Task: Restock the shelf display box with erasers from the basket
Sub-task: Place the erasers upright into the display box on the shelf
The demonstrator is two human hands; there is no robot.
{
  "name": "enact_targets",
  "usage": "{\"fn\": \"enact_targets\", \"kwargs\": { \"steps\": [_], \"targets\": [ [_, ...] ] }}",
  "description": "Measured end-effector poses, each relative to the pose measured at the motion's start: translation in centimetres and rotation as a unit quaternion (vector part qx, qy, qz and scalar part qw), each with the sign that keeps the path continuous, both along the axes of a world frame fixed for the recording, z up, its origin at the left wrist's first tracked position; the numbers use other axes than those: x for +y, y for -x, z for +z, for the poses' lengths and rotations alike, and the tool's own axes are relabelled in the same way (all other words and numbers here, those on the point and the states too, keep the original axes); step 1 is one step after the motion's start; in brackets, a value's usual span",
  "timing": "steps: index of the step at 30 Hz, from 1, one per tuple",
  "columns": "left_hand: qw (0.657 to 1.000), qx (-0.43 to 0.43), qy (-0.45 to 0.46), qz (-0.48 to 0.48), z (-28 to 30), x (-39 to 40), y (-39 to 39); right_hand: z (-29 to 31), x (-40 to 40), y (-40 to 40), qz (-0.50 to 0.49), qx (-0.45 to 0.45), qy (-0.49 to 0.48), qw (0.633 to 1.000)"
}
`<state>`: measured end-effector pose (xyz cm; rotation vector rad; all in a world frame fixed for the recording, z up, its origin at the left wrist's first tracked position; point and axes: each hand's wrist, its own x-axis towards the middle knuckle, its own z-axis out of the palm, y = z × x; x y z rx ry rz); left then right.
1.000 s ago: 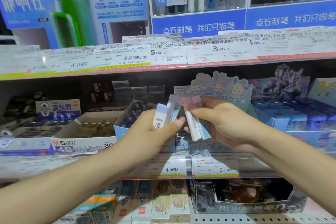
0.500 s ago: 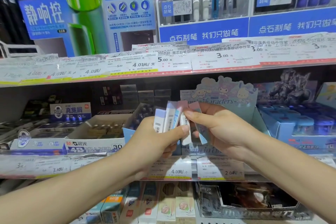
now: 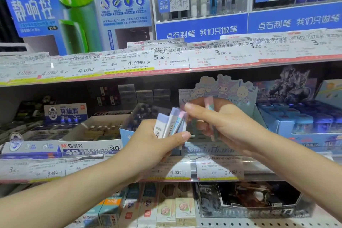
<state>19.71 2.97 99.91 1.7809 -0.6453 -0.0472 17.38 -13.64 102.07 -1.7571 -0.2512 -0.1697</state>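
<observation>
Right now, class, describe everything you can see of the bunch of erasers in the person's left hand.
The bunch of erasers is a fan of slim sleeved bars, lilac, blue and pink at their tops, with white barcoded wrappers below. They stand nearly upright, tilted right, gripped low by the left hand, its thumb across their front. The right hand, holding another eraser, reaches over their tops.

The left hand (image 3: 148, 140) gripped a fanned bunch of erasers (image 3: 171, 123) upright, thumb pressed across their lower ends. At its three o'clock, the right hand (image 3: 225, 126) pinched a single eraser (image 3: 209, 104) — pink and pale blue — held apart from the bunch. Behind both hands stood the display box (image 3: 222, 89) with cartoon characters on its raised back card. At nine o'clock from the hands sat a 4B eraser carton (image 3: 90, 149) — its top open. Price tags (image 3: 172, 171) lined the shelf edge at six o'clock.
</observation>
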Motion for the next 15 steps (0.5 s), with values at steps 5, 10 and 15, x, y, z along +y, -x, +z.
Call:
{"fn": "enact_targets", "kwargs": {
  "steps": [5,10,15],
  "targets": [
    [0.998,-0.036,-0.040,0.020,-0.4,0.0,-0.1,0.3,0.2,0.1,-0.027,-0.053,0.114,0.992],
    [0.992,-0.089,-0.077,0.048,0.2,1.1,-0.2,1.0,-0.7,-0.7,-0.042,-0.103,0.144,0.983],
    [0.921,-0.320,-0.220,-0.014,0.5,2.4,-0.8,1.4,-1.6,-2.8,-0.122,-0.178,0.193,0.957]
  ]
}}
